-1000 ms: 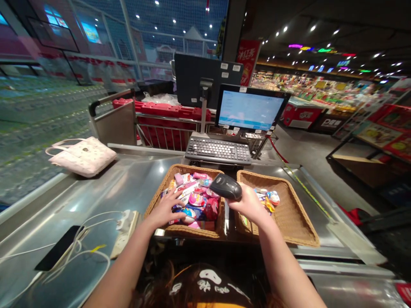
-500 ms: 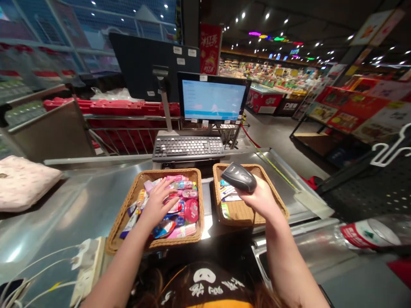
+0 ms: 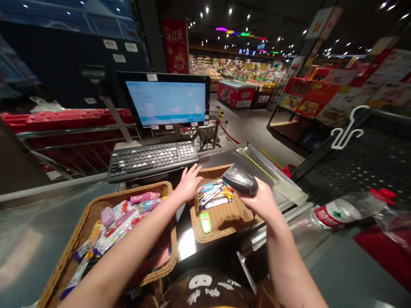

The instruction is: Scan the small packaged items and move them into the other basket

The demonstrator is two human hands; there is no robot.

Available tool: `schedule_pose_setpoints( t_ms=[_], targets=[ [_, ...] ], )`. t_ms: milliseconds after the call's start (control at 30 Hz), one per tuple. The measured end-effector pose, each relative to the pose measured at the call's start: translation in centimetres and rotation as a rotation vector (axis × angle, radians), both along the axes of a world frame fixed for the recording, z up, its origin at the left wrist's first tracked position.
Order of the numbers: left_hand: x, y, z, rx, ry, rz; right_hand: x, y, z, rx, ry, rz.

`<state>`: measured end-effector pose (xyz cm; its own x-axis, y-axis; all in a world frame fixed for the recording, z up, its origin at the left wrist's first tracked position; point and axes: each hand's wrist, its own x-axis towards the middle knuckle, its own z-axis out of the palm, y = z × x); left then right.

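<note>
My right hand [image 3: 260,199] grips a black barcode scanner [image 3: 240,179] and holds it above the right wicker basket [image 3: 231,236]. My left hand [image 3: 189,184] reaches across to that basket's far left corner, fingers stretched out and nothing visible in them. Just beside its fingertips lie several wrapped snack sticks [image 3: 214,196] and a blue packet [image 3: 207,187]. A bright green item [image 3: 205,222] rests nearer the basket's front. Under my left forearm, the left wicker basket [image 3: 171,239] holds many small packaged sweets [image 3: 122,220], partly hidden by the arm.
A keyboard [image 3: 154,158] and a lit monitor [image 3: 168,102] stand behind the baskets on the metal counter [image 3: 22,226]. To the right are a plastic bottle [image 3: 340,212] and a black perforated panel with white hooks [image 3: 348,134]. Shopping carts stand beyond the counter.
My left hand has gone from over the sweets in the left basket to the right basket's far left corner. The view has turned right. The scanner stays above the right basket.
</note>
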<state>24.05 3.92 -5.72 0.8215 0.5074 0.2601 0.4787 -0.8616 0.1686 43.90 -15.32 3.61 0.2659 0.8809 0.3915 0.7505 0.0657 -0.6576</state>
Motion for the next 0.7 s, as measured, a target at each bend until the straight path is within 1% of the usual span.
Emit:
schedule_pose_setpoints(
  t_ms=[100, 200, 300, 400, 467, 567, 633, 700],
  targets=[
    [3.1, 1.1, -1.6, 0.115, 0.087, -0.070, 1.2, 0.2, -0.2, 0.017, -0.010, -0.002],
    [5.3, 1.9, -3.3, 0.178, 0.152, -0.145, 2.1, 0.5, -0.3, 0.032, 0.005, 0.007],
    [6.9, 2.4, -4.9, 0.189, 0.221, -0.229, 2.8, 0.8, -0.5, 0.019, 0.039, 0.012],
    [8.3, 2.2, -6.8, 0.139, 0.314, -0.309, 3.4, 1.1, -0.9, 0.000, 0.067, 0.012],
    [9.1, 1.8, -8.2, 0.089, 0.380, -0.298, 3.8, 1.2, -1.1, -0.007, 0.091, 0.007],
    [10.1, 1.4, -9.8, 0.039, 0.442, -0.213, 4.4, 1.4, -1.3, -0.010, 0.142, 0.003],
    [10.4, 1.5, -10.3, 0.023, 0.454, -0.188, 4.7, 1.5, -1.4, -0.013, 0.164, 0.010],
    [10.7, 1.6, -10.4, 0.003, 0.458, -0.188, 5.0, 1.5, -1.4, -0.018, 0.171, 0.015]
  ],
)
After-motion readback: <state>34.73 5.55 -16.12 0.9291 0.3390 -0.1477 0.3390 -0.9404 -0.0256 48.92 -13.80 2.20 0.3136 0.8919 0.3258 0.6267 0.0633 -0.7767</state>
